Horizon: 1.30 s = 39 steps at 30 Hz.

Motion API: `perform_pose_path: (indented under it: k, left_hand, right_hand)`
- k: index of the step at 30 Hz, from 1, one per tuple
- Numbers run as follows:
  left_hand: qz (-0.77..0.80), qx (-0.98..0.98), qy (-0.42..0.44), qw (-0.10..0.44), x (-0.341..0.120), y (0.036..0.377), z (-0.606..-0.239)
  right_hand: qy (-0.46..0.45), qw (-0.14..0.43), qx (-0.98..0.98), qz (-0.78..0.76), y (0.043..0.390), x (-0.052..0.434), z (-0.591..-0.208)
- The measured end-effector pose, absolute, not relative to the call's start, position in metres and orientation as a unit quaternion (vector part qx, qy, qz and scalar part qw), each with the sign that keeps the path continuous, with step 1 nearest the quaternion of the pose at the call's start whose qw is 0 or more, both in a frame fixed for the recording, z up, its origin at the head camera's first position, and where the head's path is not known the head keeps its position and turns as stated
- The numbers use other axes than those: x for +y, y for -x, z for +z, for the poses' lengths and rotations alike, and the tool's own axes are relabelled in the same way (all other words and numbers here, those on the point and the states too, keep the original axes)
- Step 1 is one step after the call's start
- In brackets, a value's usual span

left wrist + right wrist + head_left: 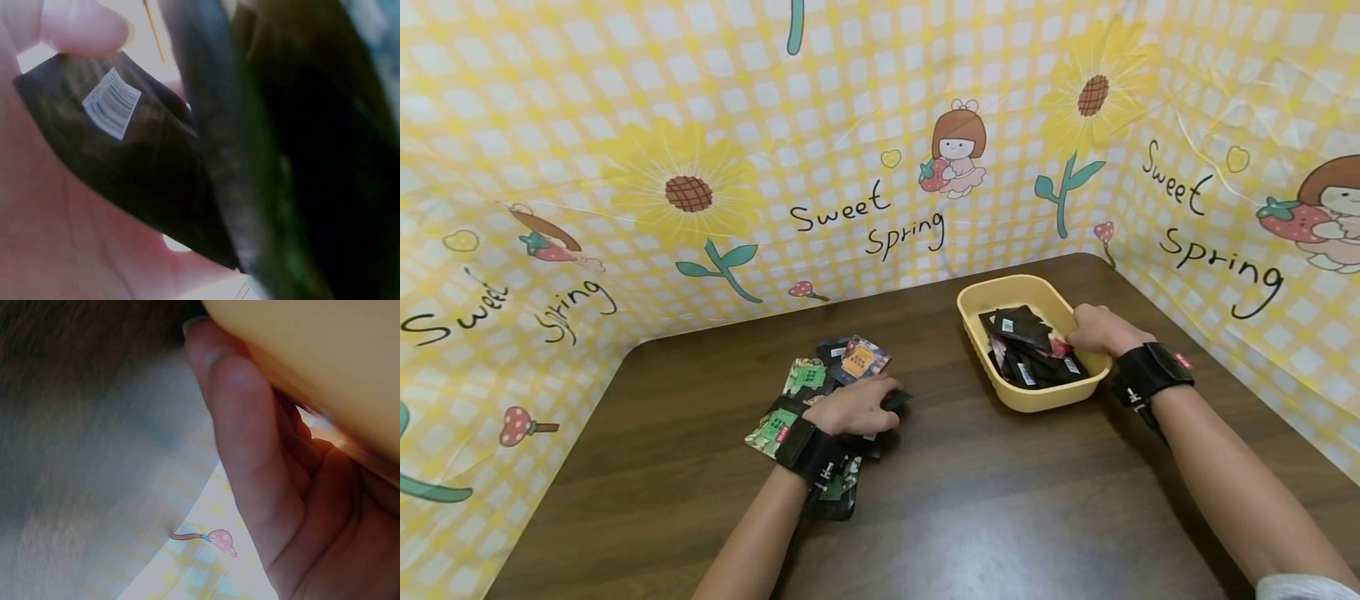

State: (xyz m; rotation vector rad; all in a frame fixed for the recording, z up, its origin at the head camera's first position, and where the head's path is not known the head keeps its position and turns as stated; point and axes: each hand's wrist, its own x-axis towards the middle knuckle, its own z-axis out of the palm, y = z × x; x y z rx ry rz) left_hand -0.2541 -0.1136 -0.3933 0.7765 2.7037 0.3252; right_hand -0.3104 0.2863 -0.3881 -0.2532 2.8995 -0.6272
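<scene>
Closest to the person, the left hand (857,407) lies on a loose heap of small foil packets (808,408) spread on the dark wooden table (1000,500). Its fingers are curled down over a black packet (119,156) at the right edge of the heap; the left wrist view shows that packet against the palm, a white barcode sticker facing up and a fingertip (84,25) pressing its top edge. Green-printed packets stick out from under the wrist strap, and an orange-labelled packet (860,358) lies at the far end of the heap.

Further back and to the right, the right hand (1097,330) is on the near-right rim of a yellow plastic tray (1000,292). In the right wrist view its fingers (237,425) are bent round the tray's wall, gripping it. Black packets lie piled inside the tray.

Behind the table stands a yellow checked backdrop (865,125) with sunflowers and "Sweet Spring" lettering.
</scene>
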Motion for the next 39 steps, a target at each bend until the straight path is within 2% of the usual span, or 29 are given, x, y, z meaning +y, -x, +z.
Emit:
perform_pose_path:
  k: [7,17,25,39]
  left_hand:
    - [0.137,0.940,-0.279,0.138,-0.114,0.256,-0.394]
    - [0.098,0.955,-0.274,0.053,-0.111,0.253,-0.388]
    - [0.129,0.938,-0.323,0.005,-0.104,0.251,-0.382]
    - [0.177,0.882,-0.429,-0.079,-0.041,0.256,-0.369]
  right_hand:
    - [0.080,0.082,0.973,-0.202,0.310,0.287,-0.388]
    - [0.082,0.079,0.973,-0.200,0.309,0.287,-0.386]
    - [0.086,0.072,0.972,-0.205,0.311,0.284,-0.385]
    - [0.080,0.080,0.971,-0.210,0.311,0.285,-0.386]
